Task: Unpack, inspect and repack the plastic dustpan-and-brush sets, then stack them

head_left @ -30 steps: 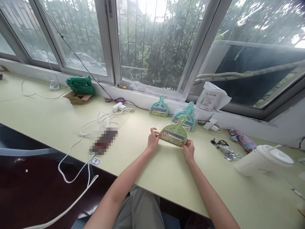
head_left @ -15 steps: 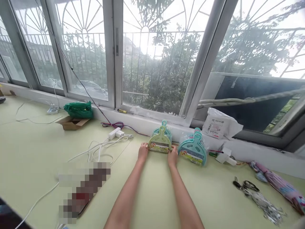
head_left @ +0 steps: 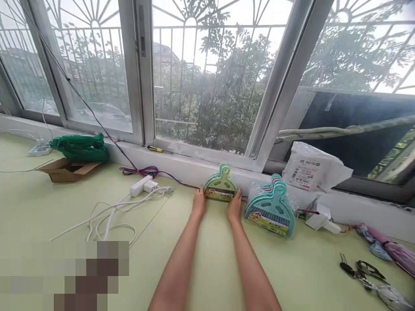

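Note:
Both hands hold a small stack of dustpan-and-brush sets [head_left: 220,185], a green one in front and a teal one behind, upright against the sill. My left hand [head_left: 199,202] is closed on the stack's left edge, and my right hand [head_left: 234,204] is closed on its right edge. Just to the right, a second stack of wrapped dustpan sets [head_left: 272,207], teal in front with a red one among them, leans back beside the wall.
On the left lie white power strips with cables [head_left: 141,185], a cardboard box [head_left: 66,169] and a green bag [head_left: 79,147]. A white package [head_left: 313,168] rests on the sill. Keys [head_left: 348,268], a white adapter [head_left: 320,219] and a pink umbrella [head_left: 400,255] are at right.
The view has moved closer to the window. The stack between my hands now stands nearer the sill, with its edges lined up differently; both hands remain at its sides.

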A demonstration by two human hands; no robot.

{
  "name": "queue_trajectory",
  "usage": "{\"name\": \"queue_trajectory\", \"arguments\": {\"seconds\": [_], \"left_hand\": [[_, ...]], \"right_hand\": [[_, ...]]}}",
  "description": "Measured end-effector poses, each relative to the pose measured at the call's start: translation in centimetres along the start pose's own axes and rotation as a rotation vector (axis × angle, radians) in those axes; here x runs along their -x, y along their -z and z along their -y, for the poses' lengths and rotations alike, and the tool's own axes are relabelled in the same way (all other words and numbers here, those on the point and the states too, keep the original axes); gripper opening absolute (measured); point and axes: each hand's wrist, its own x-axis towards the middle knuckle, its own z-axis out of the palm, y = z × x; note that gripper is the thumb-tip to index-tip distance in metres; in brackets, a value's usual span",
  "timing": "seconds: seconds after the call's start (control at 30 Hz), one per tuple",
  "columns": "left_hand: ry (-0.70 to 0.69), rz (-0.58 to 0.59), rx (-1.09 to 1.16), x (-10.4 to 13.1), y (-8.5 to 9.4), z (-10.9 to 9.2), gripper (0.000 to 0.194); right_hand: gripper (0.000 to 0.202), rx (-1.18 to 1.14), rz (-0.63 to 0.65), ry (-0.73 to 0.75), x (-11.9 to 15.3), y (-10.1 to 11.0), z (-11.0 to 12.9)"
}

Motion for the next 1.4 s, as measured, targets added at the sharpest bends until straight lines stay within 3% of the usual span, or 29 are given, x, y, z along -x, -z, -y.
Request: {"name": "queue_trajectory", "arguments": {"seconds": [0.27, 0.5, 0.63, 0.73, 0.8, 0.87, 0.97, 1.03, 1.13, 1.2, 1.4], "left_hand": [[0.045, 0.021, -0.044, 0.5, 0.8, -0.3, 0.05], [0.047, 0.0, 0.002, 0.8, 0.8, -0.3, 0.051], [0.104, -0.077, 0.109, 1.5, 1.5, -0.2, 0.057], [0.165, -0.13, 0.195, 2.9, 2.4, -0.2, 0.055], [0.196, -0.155, 0.257, 4.2, 3.2, -0.1, 0.049], [0.232, -0.157, 0.303, 5.7, 4.1, -0.2, 0.041], [0.248, -0.102, 0.318, 8.0, 5.5, -0.5, 0.031], [0.212, -0.046, 0.31, 9.4, 6.4, -0.8, 0.026], [0.146, 0.022, 0.296, 11.4, 7.3, -1.3, 0.023], [0.105, 0.055, 0.272, 12.5, 7.7, -1.4, 0.023], [-0.049, 0.147, 0.09, 15.3, 8.5, -2.2, 0.024]], "right_hand": [[0.071, 0.066, 0.004, 0.038, 0.5, -0.1, -0.1], [0.08, 0.156, -0.163, 0.301, 1.0, -0.3, 0.6], [0.074, 0.141, -0.074, 0.443, 3.0, 1.8, 3.0], [0.061, 0.133, -0.055, 0.467, 4.8, 5.0, 4.5], [0.053, 0.154, -0.169, 0.388, 5.6, 7.9, 4.4], [0.047, 0.181, -0.377, 0.195, 5.8, 11.1, 3.0], [0.05, 0.223, -0.674, -0.151, 5.2, 15.8, -1.2], [0.05, 0.244, -0.741, -0.341, 4.7, 18.4, -4.6], [0.034, 0.193, -0.489, -0.532, 4.2, 21.2, -8.5], [0.028, 0.179, -0.336, -0.524, 4.0, 22.0, -9.7], [0.034, 0.189, -0.216, -0.478, 3.3, 21.9, -9.5]]}}
